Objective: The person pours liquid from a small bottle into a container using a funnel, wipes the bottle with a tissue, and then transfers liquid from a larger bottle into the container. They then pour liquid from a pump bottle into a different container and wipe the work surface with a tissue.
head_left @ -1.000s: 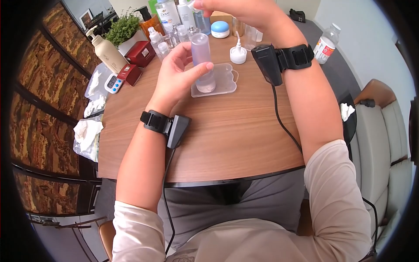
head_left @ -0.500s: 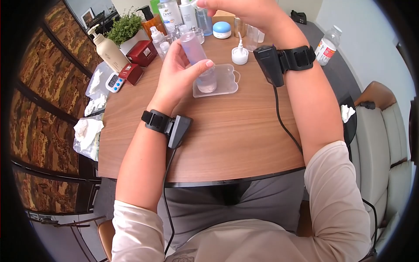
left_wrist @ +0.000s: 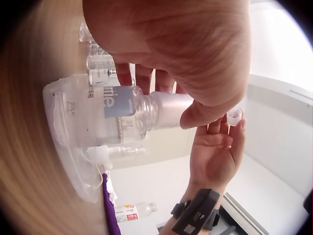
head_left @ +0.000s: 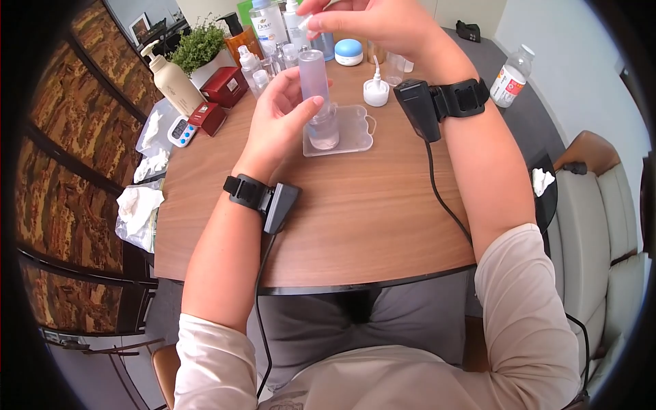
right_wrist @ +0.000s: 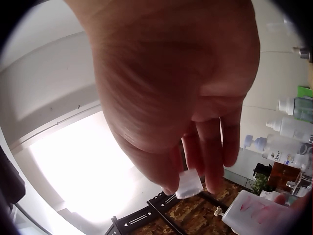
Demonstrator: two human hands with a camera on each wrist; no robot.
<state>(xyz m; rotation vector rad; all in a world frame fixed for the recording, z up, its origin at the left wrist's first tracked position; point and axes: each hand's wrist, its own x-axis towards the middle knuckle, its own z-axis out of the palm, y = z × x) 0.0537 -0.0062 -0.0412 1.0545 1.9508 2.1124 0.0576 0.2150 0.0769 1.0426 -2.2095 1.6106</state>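
Observation:
My left hand grips a translucent bottle that is held upside down over a clear bottle; in the left wrist view the upper bottle meets the neck of the lower, blue-labelled bottle. The clear bottle stands on a translucent tray. Above and to the right, my right hand pinches a small white cap between thumb and fingers, apart from both bottles.
A white pump top and a blue-lidded jar stand right of the bottles. Behind are a Dove bottle and several small bottles. At left are red boxes, a timer and a plant.
The upper bottle leaned left half a second ago and is now nearly upright again. My right hand has shifted slightly, and the cap in its fingers shows more plainly.

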